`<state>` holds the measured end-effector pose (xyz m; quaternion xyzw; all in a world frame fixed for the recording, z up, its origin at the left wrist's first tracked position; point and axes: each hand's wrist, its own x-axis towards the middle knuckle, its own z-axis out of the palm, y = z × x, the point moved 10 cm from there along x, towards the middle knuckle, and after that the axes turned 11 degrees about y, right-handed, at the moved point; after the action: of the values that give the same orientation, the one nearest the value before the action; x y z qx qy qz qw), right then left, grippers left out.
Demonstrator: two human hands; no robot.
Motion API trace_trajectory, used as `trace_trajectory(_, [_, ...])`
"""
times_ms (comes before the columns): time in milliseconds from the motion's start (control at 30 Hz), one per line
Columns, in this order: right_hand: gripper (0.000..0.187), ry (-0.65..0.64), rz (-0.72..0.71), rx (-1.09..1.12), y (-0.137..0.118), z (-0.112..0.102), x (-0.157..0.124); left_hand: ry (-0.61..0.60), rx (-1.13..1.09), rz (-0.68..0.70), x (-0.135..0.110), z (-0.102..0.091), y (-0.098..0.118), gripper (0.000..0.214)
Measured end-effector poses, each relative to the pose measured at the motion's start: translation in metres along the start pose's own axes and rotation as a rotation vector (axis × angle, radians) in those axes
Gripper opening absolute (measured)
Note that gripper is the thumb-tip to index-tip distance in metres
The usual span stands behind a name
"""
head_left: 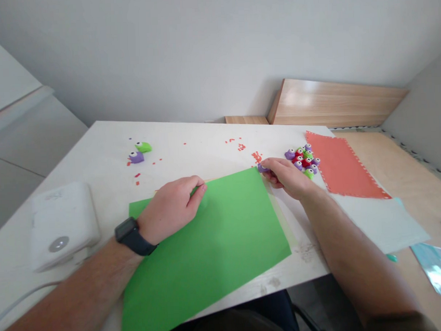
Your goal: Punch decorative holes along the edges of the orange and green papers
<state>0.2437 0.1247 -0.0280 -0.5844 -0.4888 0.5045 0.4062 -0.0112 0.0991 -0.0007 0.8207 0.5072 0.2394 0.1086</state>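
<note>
A large green paper sheet (216,243) lies at a slant on the white table, with a paler sheet edge (280,211) showing under its right side. My left hand (173,203), a dark watch (131,236) on its wrist, is closed at the sheet's far edge, thumb and forefinger pinching it. At the far right corner, my right hand (284,175) grips a small purple paper punch (263,168) with an eye on it. The punch touches the corner; my fingers hide part of it. Beyond that hand sits a cluster of similar purple, green and red punches (302,158).
Orange-red paper bits (257,157) are scattered along the back. A green punch (143,147) and another purple punch (136,158) sit at the far left. A white box-shaped device (63,219) with a cable stands left. A notched red sheet (345,166) lies right, over pale sheets (385,222).
</note>
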Motion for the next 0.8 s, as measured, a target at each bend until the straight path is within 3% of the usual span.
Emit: trace_trajectory(800, [0.037, 0.004, 0.002, -0.028, -0.0001, -0.0003, 0.0001, 0.003, 0.005, 0.009, 0.0019, -0.0004, 0.0018, 0.029])
